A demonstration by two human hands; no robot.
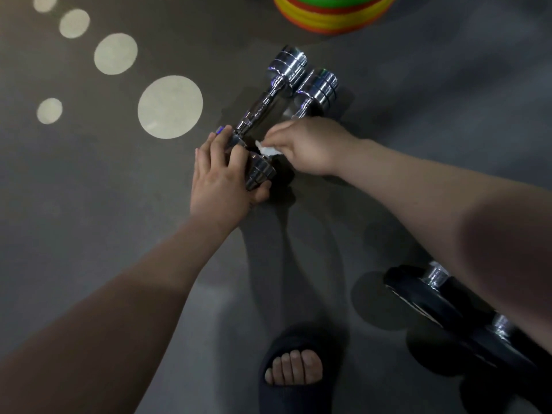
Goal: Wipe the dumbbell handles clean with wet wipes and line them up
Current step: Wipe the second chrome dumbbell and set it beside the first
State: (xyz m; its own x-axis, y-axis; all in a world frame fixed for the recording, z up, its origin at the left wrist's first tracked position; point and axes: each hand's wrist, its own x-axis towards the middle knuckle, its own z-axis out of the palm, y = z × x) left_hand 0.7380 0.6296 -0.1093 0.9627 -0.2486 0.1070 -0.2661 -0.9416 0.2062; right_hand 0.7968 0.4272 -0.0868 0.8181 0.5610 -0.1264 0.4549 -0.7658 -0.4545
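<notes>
Left hand [221, 180] fingers curled over near heads of two shiny chrome dumbbells [260, 109]. Right hand [307, 147] fingers pinch small white wet wipe [267, 150] at their 3 o'clock, seemingly on handle.

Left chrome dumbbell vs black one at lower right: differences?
The chrome dumbbell is all shiny metal; the black dumbbell has dark plates, chrome only at its bar. The left hand holds the chrome one's near end, the right hand pinching a wipe beside it; no hand is on the black one. Both lie on the floor.
</notes>
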